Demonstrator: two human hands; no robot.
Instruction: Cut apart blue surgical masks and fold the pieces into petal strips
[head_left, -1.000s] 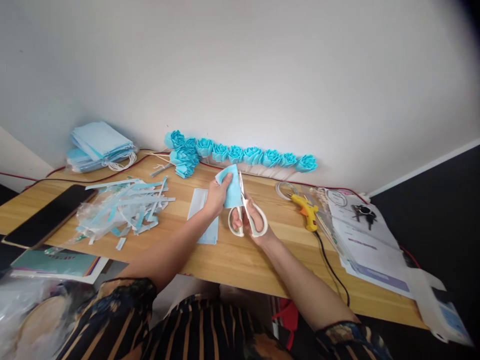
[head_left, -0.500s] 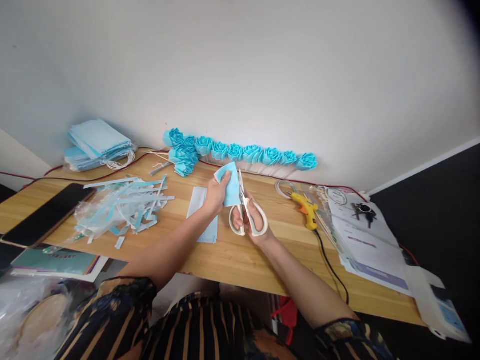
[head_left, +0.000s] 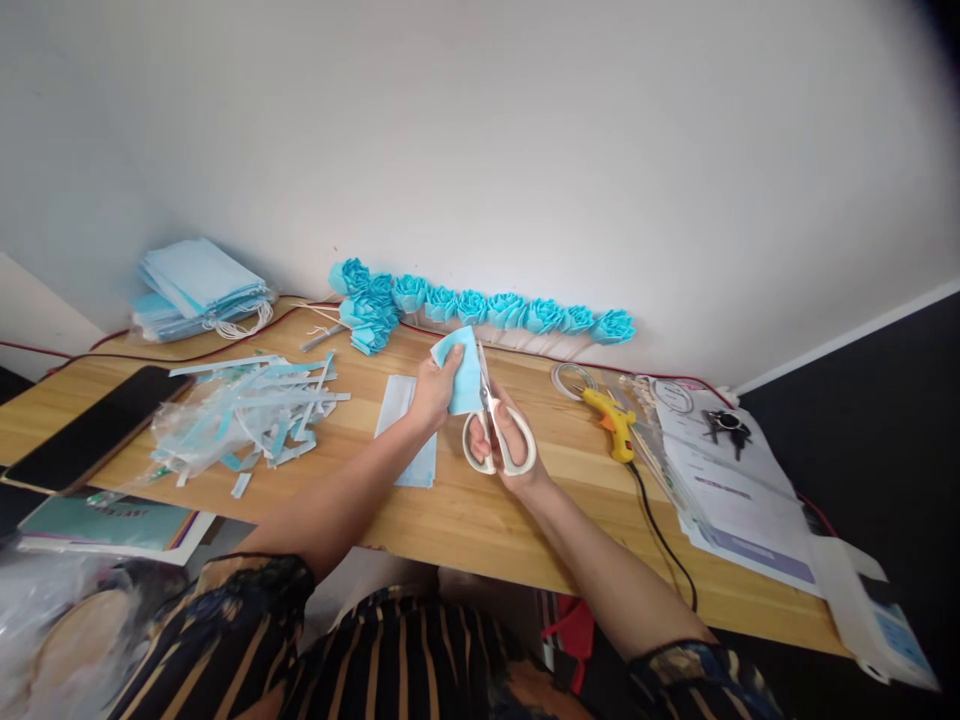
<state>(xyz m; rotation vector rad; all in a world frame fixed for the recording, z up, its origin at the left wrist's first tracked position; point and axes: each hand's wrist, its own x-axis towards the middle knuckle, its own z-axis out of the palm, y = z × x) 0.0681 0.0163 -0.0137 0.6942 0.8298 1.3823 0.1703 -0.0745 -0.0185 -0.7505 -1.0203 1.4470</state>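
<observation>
Between thumb and fingers, my left hand [head_left: 436, 388] pinches a folded piece of light blue mask fabric [head_left: 466, 370] above the table. My right hand [head_left: 519, 455] has its fingers through the loops of white-handled scissors [head_left: 517, 470], whose blades point up along the fabric's right edge. The blades look nearly closed. Beneath my left wrist, light blue mask sheets [head_left: 421, 465] lie flat on the wooden table [head_left: 480, 525], partly covered by my forearm. Behind my hands, several blue fabric flowers [head_left: 506, 310] on pale sticks lean along the wall.
At left are a heap of cut strips [head_left: 262, 405], a black phone [head_left: 90, 425] and a stack of masks [head_left: 202, 280]. To the right lie a yellow glue gun [head_left: 616, 428] with a black cord, papers [head_left: 739, 500], keys [head_left: 727, 425] and a clear tape ring [head_left: 574, 380].
The scissor handles have come slightly closer together, and the blades have narrowed beside the fabric. My left hand keeps its hold with barely any movement.
</observation>
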